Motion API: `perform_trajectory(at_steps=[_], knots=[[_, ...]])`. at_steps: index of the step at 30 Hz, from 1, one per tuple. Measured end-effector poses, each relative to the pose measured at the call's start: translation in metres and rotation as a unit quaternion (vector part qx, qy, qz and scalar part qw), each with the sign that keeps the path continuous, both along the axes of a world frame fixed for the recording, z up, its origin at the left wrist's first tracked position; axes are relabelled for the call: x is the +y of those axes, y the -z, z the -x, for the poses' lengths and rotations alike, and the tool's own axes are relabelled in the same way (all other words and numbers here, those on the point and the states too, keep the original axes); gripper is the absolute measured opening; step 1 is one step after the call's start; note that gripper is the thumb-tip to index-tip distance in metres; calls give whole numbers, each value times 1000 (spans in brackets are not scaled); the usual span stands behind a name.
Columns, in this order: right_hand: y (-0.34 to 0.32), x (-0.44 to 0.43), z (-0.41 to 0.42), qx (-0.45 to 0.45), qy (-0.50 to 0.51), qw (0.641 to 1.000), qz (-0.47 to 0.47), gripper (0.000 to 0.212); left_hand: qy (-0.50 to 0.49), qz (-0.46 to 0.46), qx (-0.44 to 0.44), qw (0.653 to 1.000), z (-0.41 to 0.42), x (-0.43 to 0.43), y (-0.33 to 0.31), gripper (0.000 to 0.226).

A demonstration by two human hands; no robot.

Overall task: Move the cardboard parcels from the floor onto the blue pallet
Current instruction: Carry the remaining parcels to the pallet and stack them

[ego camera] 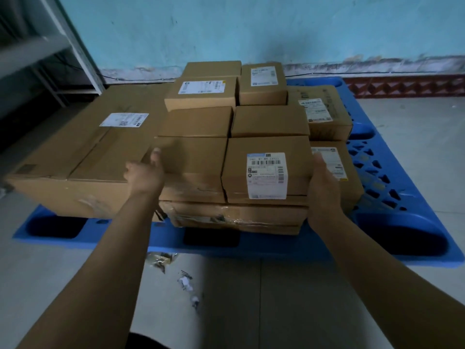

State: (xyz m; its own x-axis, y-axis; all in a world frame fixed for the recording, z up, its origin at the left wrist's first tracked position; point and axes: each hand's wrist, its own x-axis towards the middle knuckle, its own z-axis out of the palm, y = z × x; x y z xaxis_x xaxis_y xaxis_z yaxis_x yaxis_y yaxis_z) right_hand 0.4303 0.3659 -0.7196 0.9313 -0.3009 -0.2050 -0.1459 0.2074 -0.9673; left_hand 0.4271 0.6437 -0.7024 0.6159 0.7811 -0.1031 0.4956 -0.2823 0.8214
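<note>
Forearms [100,260]: both reach forward from the bottom edge toward the front stack.
Left grip [144,172]: palm against the left side of the plain parcel [193,162], thumb at its top edge; fingers hidden, so whether it is closed cannot be told.
Right grip [323,182]: palm against the right side of the labelled parcel [266,167]; fingers likewise hidden.
Held pair: side by side, touching, squeezed between both grips above the flat taped parcels [236,217] at the pallet's front edge.
Step, judged: setting the pair down. Keep inward pressure equal, lower level, square the edges with the rows behind, and release only once both bottoms sit flat; uneven pressure may let the pair hinge apart.
Other parcels: small parcels [201,94] stacked behind; large carton [83,157] left; side parcels [324,114] right.
Blue pallet [377,187]: plastic, grid bare at right.
Floor [276,298]: pale tiles, litter scraps [186,283] just before the pallet.
Room: turquoise wall [251,28], stained along its base; grey shelving frame [75,54] left; dim light.
</note>
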Motion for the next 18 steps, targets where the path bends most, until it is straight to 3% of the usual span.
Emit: perform_trajectory(at_steps=[8,11,13,15,18], knots=[[10,1,-5,1,28,1000,3,25,-7,61,-47,997,-2,7,4,71],[20,-5,-3,43,107,991,-69,45,-78,142,-23,986,0,10,11,73],[28,-8,1,80,145,981,-105,48,-88,256,-17,962,4,5,15,70],[38,-7,7,118,146,976,-111,53,-83,401,-27,912,9,-8,14,70],[47,-2,11,155,107,973,-130,61,-52,477,-72,874,6,-17,19,79]])
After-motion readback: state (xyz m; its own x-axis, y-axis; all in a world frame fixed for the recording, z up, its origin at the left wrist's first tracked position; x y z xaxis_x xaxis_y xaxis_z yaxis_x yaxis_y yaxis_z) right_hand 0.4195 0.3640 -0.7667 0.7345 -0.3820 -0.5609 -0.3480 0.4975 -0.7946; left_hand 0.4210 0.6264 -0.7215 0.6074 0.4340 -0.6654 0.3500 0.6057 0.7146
